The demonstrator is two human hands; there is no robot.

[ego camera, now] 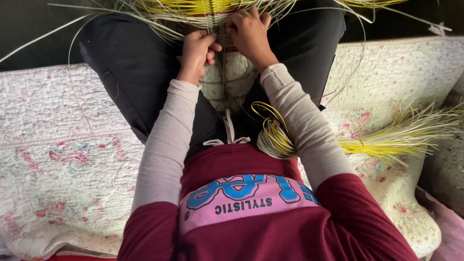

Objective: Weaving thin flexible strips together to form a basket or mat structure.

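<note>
Quilted bedding [63, 145], white with small pink flowers, covers the seat on both sides of the person, and a dark floor shows beyond it at the top. On the front of the person's maroon top sits a pink panel [241, 198] shaped like a wide band, with big blue letters and smaller dark ones under them.

Both hands meet at the top of the view, over the dark trousers [140, 72], on a woven piece of yellow and pale strips [212, 12]. That piece lies across the knees, and loose strips fan out from it to either side. The left hand [198, 50] is curled closed, with thumb and fingers pinching a few strips at the lower edge of the weave. The right hand [249, 31] lies just beside it, fingers bent down and pressed onto the weave; what it grips beneath them cannot be made out.

Beside the right forearm a coiled bundle of spare strips [275, 137] rests on the lap, and its long yellow-green ends [411, 130] spread out across the quilt to the right.
</note>
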